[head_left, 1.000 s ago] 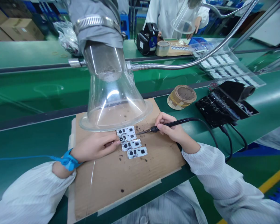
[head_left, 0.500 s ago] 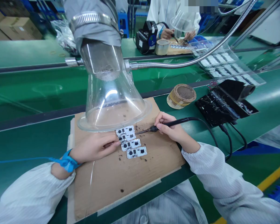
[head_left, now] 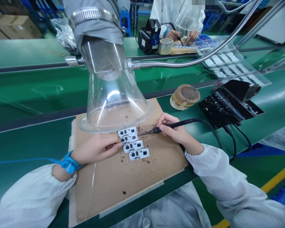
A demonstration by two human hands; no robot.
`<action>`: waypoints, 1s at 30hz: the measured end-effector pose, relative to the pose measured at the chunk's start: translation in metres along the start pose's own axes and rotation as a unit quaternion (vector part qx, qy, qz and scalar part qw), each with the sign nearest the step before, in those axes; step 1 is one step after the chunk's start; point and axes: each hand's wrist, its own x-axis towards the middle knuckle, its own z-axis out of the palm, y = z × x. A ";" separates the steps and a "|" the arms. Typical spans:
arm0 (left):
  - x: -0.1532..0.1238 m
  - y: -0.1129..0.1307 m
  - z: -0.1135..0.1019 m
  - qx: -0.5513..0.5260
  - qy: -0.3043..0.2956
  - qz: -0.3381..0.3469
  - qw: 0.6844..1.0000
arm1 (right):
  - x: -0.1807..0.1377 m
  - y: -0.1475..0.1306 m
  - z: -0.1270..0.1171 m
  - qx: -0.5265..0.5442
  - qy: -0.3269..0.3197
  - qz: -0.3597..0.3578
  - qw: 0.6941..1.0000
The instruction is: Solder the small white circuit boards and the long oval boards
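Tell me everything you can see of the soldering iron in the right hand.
A slim black soldering iron with a thin metal tip is gripped pen-style by the right hand, angled down over the cardboard sheet. The tip ends beside the white circuit boards; a black cable trails rightward.

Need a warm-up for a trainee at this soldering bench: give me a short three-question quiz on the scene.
1. Which hand holds the soldering iron?
2. How many white circuit boards lie on the cardboard sheet?
3. True or false: the blue strap is on the left wrist.

Key: 1. right hand; 2. four; 3. true.
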 end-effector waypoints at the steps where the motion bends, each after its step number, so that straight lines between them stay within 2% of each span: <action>1: 0.000 0.000 0.000 0.002 0.001 0.000 1.000 | 0.000 0.000 0.000 0.000 0.000 -0.001 1.000; 30: 0.001 0.001 -0.001 0.005 0.000 0.001 1.000 | 0.000 -0.003 0.000 -0.009 -0.004 0.007 1.000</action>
